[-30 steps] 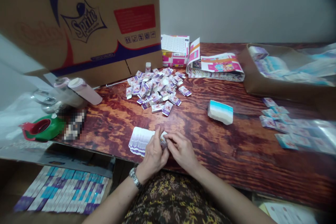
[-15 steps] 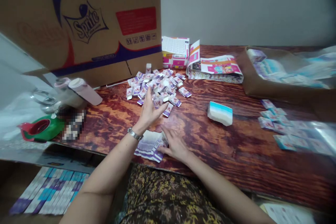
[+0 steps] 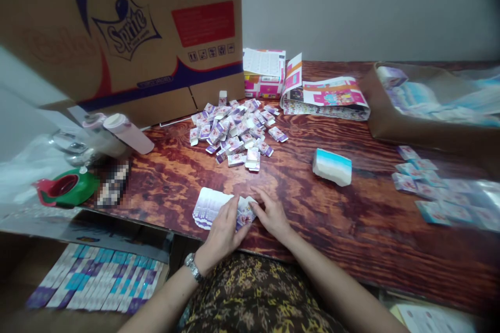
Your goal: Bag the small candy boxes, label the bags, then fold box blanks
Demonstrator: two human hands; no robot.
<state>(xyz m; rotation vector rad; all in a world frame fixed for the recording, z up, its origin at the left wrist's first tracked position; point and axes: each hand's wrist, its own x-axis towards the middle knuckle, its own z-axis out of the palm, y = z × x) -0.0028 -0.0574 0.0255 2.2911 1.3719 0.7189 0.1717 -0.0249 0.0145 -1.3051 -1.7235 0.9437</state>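
Observation:
On the table in front of me lies a fanned stack of flattened small white-and-purple cartons. My left hand, with a metal watch at the wrist, is over the stack's right part, its thumb and fingers closed about a small printed carton. At that carton's right edge, my right hand pinches it with bent fingers. Beyond my hands is a loose heap of formed small cartons; one carton rests at its near side.
Behind the heap stands a big Sprite cardboard box. To the right are a blue-and-white stack, rows of small packs and a brown box. Left are a pink bottle and a green-and-red tape dispenser.
My left hand has come back from the heap to the fanned stack and closed about a small carton beside my right hand. One carton now rests at the heap's near side.

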